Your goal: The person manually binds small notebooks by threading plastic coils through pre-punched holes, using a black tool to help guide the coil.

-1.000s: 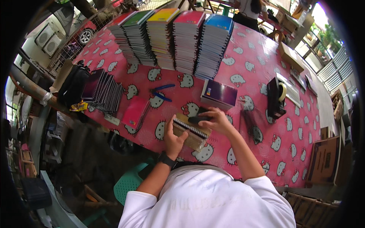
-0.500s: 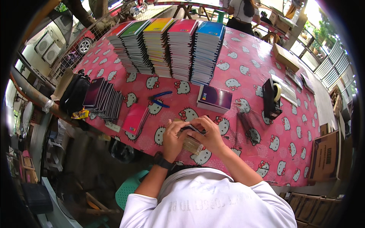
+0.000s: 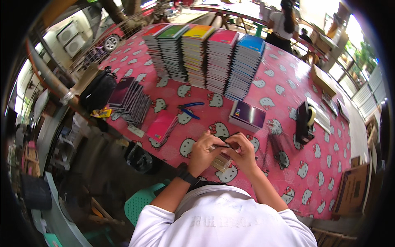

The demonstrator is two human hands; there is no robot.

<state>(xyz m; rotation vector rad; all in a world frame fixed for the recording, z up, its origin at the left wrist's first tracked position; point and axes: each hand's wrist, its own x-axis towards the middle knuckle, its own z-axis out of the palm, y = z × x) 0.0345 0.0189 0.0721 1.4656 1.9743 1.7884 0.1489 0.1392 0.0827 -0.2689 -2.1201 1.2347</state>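
Note:
My left hand and my right hand meet near the table's front edge, fingers curled and thumbs close together. Between them they pinch a small dark-covered notebook, mostly hidden by the fingers. Under the hands lies a pale, see-through-looking block. Just beyond is a short stack of purple-covered pads. Black spiral binding coils lie loose right of my right hand. Blue-handled pliers rest on the table beyond my left hand, and a pink spiral notebook lies to its left.
Tall stacks of notebooks in several colours stand at the back. Purple spiral notebooks are piled at left beside a black bag. A black tape dispenser stands at right. A green stool is at lower left.
The view has swung, so the table's things appear farther right and tilted. My hands stay together on the dark notebook, with the fingers slightly shifted and the pale block more covered.

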